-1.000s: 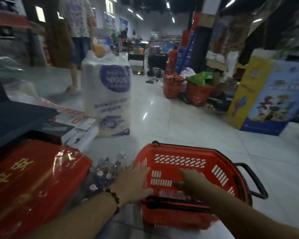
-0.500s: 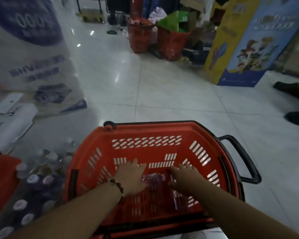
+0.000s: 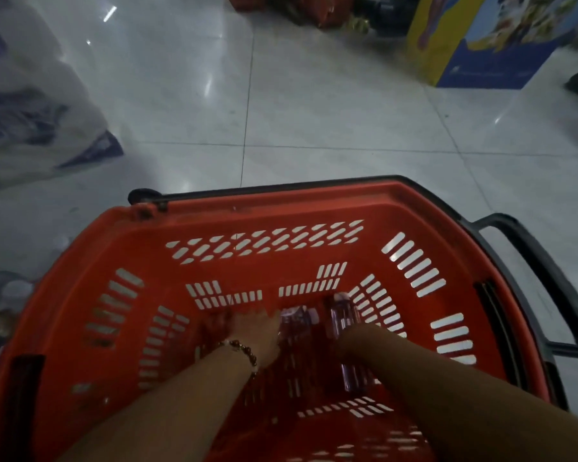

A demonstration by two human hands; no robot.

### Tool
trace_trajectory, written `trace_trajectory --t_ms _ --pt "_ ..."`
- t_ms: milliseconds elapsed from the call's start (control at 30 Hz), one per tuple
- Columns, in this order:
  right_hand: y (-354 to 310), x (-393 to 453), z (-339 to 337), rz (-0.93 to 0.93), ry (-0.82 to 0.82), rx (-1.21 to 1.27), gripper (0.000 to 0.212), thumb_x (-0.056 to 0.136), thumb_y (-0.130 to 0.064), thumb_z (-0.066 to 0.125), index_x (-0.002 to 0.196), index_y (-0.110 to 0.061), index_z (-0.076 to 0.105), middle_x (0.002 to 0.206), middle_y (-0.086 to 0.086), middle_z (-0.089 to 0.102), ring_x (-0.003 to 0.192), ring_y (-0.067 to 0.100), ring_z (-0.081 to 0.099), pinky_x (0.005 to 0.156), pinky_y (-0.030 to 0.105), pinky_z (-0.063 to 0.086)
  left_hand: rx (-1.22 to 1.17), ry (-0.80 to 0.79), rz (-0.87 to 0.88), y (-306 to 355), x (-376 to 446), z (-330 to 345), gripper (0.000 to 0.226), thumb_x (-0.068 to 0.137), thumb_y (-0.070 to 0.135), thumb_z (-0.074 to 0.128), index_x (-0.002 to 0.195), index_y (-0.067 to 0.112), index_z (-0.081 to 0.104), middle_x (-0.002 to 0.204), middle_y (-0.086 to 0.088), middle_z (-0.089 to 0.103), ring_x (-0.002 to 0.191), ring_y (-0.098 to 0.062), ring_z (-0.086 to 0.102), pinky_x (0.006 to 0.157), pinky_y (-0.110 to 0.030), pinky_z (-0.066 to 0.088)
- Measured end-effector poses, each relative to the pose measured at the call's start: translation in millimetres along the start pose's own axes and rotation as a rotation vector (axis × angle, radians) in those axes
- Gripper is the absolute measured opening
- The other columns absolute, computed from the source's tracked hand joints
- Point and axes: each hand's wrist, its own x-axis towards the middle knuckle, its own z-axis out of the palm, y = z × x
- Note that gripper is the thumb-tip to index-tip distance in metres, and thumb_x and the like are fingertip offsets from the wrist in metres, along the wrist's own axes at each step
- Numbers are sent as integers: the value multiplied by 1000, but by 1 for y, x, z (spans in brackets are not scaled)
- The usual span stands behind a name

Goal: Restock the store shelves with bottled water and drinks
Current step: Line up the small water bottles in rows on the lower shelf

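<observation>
Both my hands are down at the floor of the basket [image 3: 281, 208]. My left hand [image 3: 254, 331] lies with fingers spread flat, pressing on or beside the bottles [image 3: 297, 321]; it grasps nothing that I can confirm. My right hand [image 3: 344, 341] is mostly hidden behind its own forearm, against a bottle [image 3: 342, 315]; whether it grips that bottle I cannot tell.

Risks, as judged from here: the bottles lie on their sides on a slotted, hard floor, so they may roll apart once my hands lift. The clear plastic looks smooth and could slip from a hurried grip. The basket appears to stand on glossy tiles [image 3: 314, 111]; leaning my weight into it could push it away from me.

Condition of stock: the bottles are clear with a purple tint, capped, lying side by side between and just ahead of my hands, lengthwise away from me. Labels are too blurred to read.

Outward to my left, outside the basket, more capped bottles [image 3: 17, 288] sit in wrap. Beyond my right hand, a black handle [image 3: 531, 258] projects from the basket.
</observation>
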Motion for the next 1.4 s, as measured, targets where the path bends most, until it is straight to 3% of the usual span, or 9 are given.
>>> trace_trajectory --t_ms 333,533,667,833,1067,1167,1233,1333,1400 --pt "16 10 25 -68 252 260 49 96 -30 60 138 -20 36 110 7 60 97 24 63 87 41 55 -60 -13 -124 6 1 46 82 85 43 69 149 11 29 147 -10 41 131 -28 45 108 -39 39" --pt "3 0 9 -231 105 89 44 94 -34 64 132 -18 48 92 -3 59 78 11 61 67 25 53 -336 -219 -183 -3 -15 44 69 80 49 70 138 20 49 131 -4 62 117 -22 61 98 -29 48" --pt "-15 -57 -17 -316 -78 30 51 102 -24 53 148 -12 38 138 9 53 127 30 54 107 39 45 -480 -276 -230 -9 -35 25 63 80 61 61 133 27 58 130 -2 64 113 -21 60 93 -26 45" --pt "-24 -99 -35 -247 -298 347 53 98 -49 55 135 -12 52 135 12 59 124 35 57 102 46 48 -784 -247 -213 -27 -70 -8 63 63 75 54 93 22 69 93 6 71 86 -13 67 81 -25 52" --pt "-26 -183 -57 -314 -385 614 30 98 -30 44 77 -16 61 57 -3 55 45 9 51 57 21 40 -1137 -96 -222 -46 -158 -74 36 75 48 62 83 16 75 81 -5 76 68 -18 67 69 -30 54" --pt "-27 -247 -58 -459 -477 636 12 89 -26 72 80 -20 67 68 -6 62 51 1 61 53 13 48 -1317 -27 -180 -54 -202 -94 31 84 41 64 87 12 72 81 -8 73 64 -19 67 62 -29 56" --pt "-27 -279 -59 -557 -437 675 50 65 -32 91 104 -10 69 94 6 73 81 13 71 74 21 56 -1433 65 -165 -62 -231 -106 30 76 40 69 86 12 71 83 -9 73 72 -21 68 73 -32 55" --pt "-25 -322 -54 -747 -149 549 58 84 -31 78 136 -31 52 134 -4 62 119 12 62 102 30 50 -1561 224 -167 -78 -272 -118 44 70 48 76 91 10 75 94 -14 75 86 -30 72 87 -42 57" --pt "-24 -363 -52 -863 -194 604 34 98 -22 62 126 -34 49 120 -11 63 103 -7 65 91 19 52 -1628 313 -137 -86 -301 -127 33 82 44 70 87 12 73 83 -12 75 73 -26 72 76 -37 58"
